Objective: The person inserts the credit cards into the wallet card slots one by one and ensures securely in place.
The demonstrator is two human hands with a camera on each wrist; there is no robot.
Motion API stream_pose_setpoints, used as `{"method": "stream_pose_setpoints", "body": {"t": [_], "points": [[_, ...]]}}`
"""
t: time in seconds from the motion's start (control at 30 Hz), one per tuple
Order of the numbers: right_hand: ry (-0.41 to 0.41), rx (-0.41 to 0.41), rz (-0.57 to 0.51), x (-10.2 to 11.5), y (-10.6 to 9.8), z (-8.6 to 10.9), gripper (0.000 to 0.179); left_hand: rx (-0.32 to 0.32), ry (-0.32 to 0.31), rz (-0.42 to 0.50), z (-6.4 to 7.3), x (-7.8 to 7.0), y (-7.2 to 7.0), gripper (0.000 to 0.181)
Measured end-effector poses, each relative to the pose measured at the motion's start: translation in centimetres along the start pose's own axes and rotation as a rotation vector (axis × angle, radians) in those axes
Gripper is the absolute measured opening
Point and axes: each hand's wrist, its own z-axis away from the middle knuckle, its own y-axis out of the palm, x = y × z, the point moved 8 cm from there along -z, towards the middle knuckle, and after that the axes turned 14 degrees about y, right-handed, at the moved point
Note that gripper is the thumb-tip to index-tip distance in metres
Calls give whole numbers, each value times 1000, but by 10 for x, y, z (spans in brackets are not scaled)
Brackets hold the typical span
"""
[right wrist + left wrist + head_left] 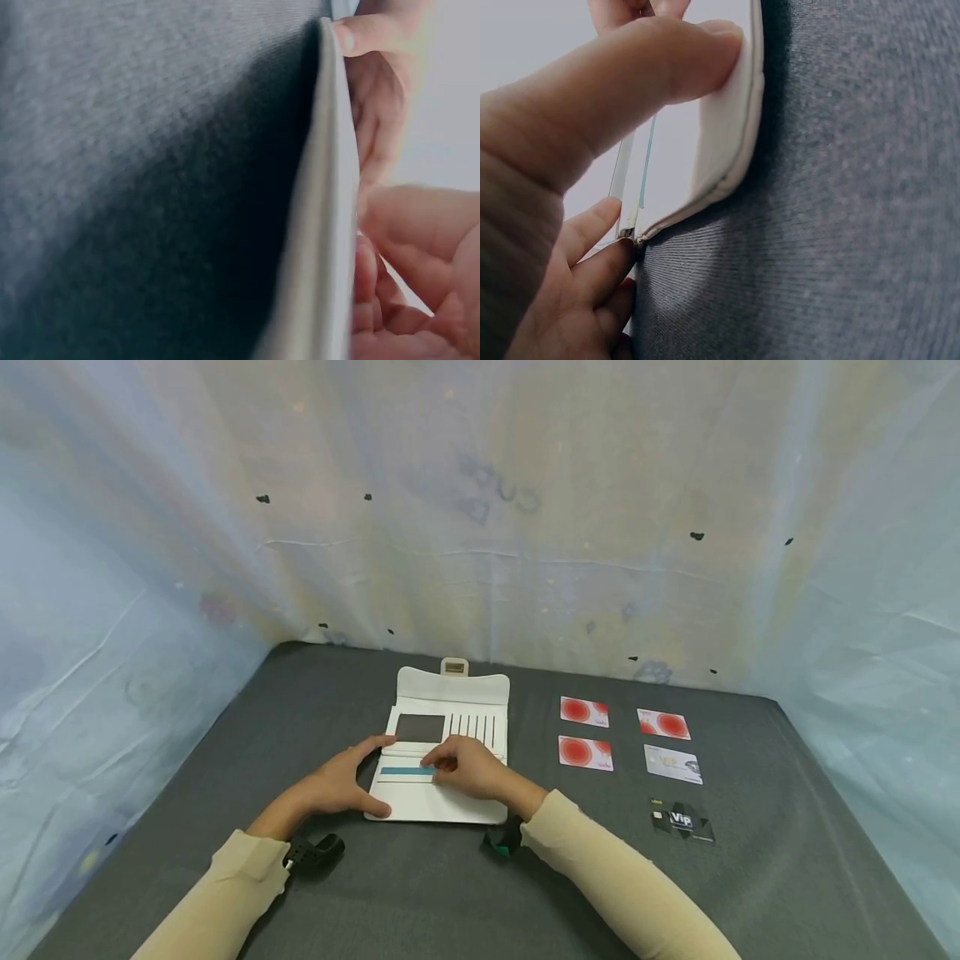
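Observation:
A white wallet (438, 806) lies unfolded on the grey cloth, its clasp flap spread away from me. Out of a slot in its near half shows the blue edge of a card (401, 771); the rest is tucked inside. My right hand (468, 767) reaches over the wallet and pinches this edge at its right end with thumb and curled forefinger. Along the wallet's left side rests my left hand (337, 781), thumb and forefinger spread wide. Its thumb (682, 60) presses the near panel by the border, and other fingertips (604, 214) touch the side at the fold.
To the right lie two red-and-white cards (585, 753) in one column. Beside them are another red-and-white card (663, 724), a silver VIP card (672, 764) and a black VIP card (681, 820). A pale curtain (480, 527) encloses the table's back and sides.

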Motion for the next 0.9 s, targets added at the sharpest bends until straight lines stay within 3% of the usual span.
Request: {"method": "stream_pose_setpoints", "body": {"t": [0.3,0.57,0.9], "points": [[-45,-16,-119,-5,-13,7,30,-3,-11,4,1,-2,-1,107],[-79,-14,-119,-6,-23,13,32,3,3,9,0,-1,0,107],[-42,-53,-109,-16,-46,23,33,-11,45,-11,1,-5,-2,107]]}}
